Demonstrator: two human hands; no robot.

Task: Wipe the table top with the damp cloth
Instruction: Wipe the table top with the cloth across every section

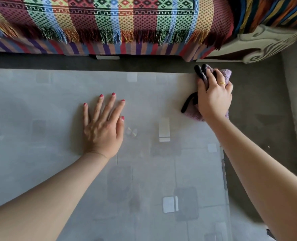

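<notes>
**Cloth at the far right corner of the bench**

Nearest to me, my two bare forearms reach out over the bench (pixel 39 105), a pale grey glass top with faint squares showing through it. No containers sit on it, and I can read no writing anywhere.

My left hand (pixel 103 126) lies flat on the glass near the middle, palm down, fingers straight and spread, nails painted red. Its grip is released; it holds nothing and only rests on the surface.

Farther out and to the right, my right hand (pixel 214 96) is clenched round the damp cloth (pixel 225 74), a bunched purple terry cloth with black trim. The fingers curl over the top of the bundle, a gold ring on one of them. The cloth sits at the far right corner of the bench, its far end reaching past the edge over the dark grey floor (pixel 259 105).

Beyond the floor strip stands a sofa (pixel 259 49) draped in a striped, fringed woven blanket (pixel 109 18).
</notes>
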